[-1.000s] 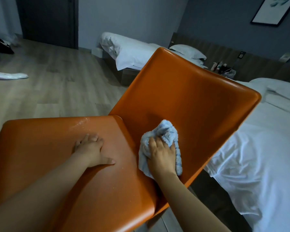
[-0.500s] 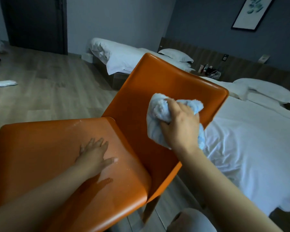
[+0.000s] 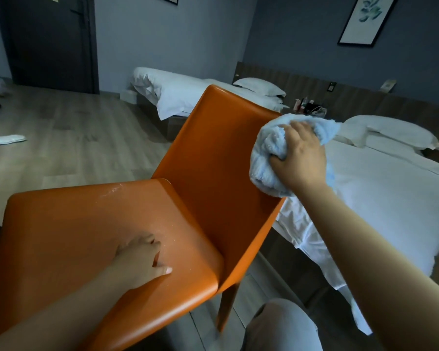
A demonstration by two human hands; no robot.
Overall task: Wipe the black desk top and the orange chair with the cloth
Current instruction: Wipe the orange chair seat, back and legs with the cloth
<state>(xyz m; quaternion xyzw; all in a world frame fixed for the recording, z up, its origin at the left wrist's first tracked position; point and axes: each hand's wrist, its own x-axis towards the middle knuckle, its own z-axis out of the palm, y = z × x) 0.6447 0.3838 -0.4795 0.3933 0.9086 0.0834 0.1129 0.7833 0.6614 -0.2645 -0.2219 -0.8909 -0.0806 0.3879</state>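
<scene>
Fluffy light-blue cloth [image 3: 269,158] is gripped tight by right hand [image 3: 300,158] & pressed on glossy orange chair [image 3: 213,153] backrest's top-right edge, w/ left hand [image 3: 140,259] laid flat, fingers spread, on seat.

Hotel room: twin white-sheeted beds [image 3: 380,198]

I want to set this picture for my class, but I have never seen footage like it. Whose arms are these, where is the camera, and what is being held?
There is no machine here. A person wears one camera on the head, looking down at their own bare hands. The right hand grips a bunched light blue cloth against the edge of the backrest of the orange chair. The left hand lies flat on the chair's seat, holding nothing. White beds stand behind the chair. The black desk is not in view.
</scene>
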